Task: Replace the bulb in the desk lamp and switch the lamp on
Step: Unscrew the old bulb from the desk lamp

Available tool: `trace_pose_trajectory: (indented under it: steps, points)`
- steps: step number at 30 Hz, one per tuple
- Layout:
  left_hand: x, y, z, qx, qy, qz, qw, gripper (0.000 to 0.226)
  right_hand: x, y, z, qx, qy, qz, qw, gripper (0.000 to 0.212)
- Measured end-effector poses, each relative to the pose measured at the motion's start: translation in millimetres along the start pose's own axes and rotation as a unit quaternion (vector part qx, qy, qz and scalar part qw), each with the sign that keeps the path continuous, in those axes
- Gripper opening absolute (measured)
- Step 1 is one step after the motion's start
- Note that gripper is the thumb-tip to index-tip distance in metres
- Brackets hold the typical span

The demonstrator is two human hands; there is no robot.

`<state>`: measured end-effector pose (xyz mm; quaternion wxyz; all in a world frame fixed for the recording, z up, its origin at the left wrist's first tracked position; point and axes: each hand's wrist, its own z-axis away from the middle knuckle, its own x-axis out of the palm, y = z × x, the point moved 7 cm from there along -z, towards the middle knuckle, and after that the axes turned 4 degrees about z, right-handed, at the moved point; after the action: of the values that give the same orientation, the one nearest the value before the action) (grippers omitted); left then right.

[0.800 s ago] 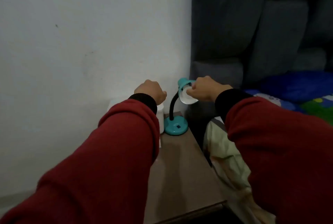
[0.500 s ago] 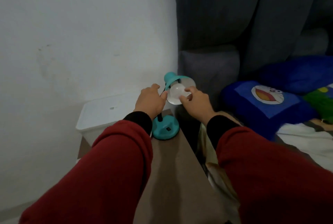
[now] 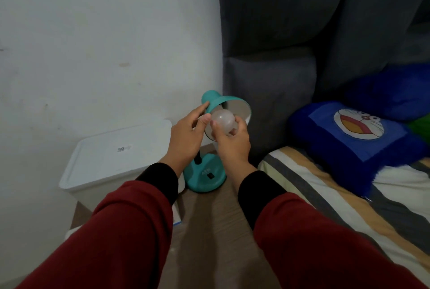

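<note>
Since the earlier frames both hands have drawn back a little from the lamp shade, and the bulb (image 3: 223, 121) now sits out in front of the shade's mouth rather than deep inside it. The right hand (image 3: 232, 143) has its fingers (image 3: 215, 129) closed round the bulb, thumb on the near side, holding it at about 6 o'clock of the shade's open rim. The left hand (image 3: 186, 138) steadies the lamp shade (image 3: 226, 106) from 9 o'clock: its index finger lies along the teal outer wall, the thumb tip nearly touches the bulb, and the other fingers are loosely curled, gripping nothing fully. Whether the bulb's base is free of the socket cannot be told, as the hands hide it.

The teal lamp's round base (image 3: 206, 178) stands on the brown bench (image 3: 209, 230), directly below the hands at 6 o'clock of the shade, with its dark neck rising behind the left wrist. A white lidded bin (image 3: 111, 160) stands at 9 o'clock of the base, just beside it. At 3 o'clock lies a bed with a striped sheet (image 3: 325, 195) and a blue cartoon cushion (image 3: 353, 135), against a dark grey headboard (image 3: 270, 83). Both forearms wear red sleeves with black cuffs.
</note>
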<state>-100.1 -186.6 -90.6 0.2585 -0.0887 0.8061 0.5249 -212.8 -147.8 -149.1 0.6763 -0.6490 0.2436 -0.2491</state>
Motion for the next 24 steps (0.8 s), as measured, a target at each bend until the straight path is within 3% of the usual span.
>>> trace_pose_trajectory:
  steps: [4, 8, 11, 14, 16, 19, 21, 24]
  points:
    - [-1, -1, 0, 0.002, 0.017, -0.005, 1.0, 0.038, -6, -16, 4, -0.109, 0.007, 0.125, 0.986, 0.063]
    - [0, -1, 0, -0.003, 0.018, -0.003, 1.0, 0.037, -7, -22, 9, -0.178, 0.006, 0.179, 0.968, 0.069]
    - [0, -2, -1, -0.01, 0.015, 0.0, 1.0, 0.037, -6, -6, 8, -0.069, 0.019, 0.082, 0.994, 0.08]
    - [0, 0, -1, -0.005, 0.018, 0.008, 1.0, 0.037, 0, 6, 5, 0.055, 0.017, -0.014, 0.998, 0.067]
    - [0, 0, 0, -0.008, 0.019, 0.014, 1.0, 0.037, -3, -7, 4, 0.003, 0.021, 0.06, 0.998, 0.059]
    - [0, 0, 1, -0.011, 0.011, 0.014, 1.0, 0.037, -9, -20, 6, -0.09, 0.04, 0.155, 0.983, 0.076]
    - [1, 0, 0, -0.012, 0.007, 0.015, 1.0, 0.037, -9, -13, 6, -0.049, 0.045, 0.108, 0.992, 0.083]
    - [0, 1, 0, -0.013, 0.014, 0.02, 1.0, 0.037, -6, -5, 6, 0.004, 0.048, 0.087, 0.995, 0.067]
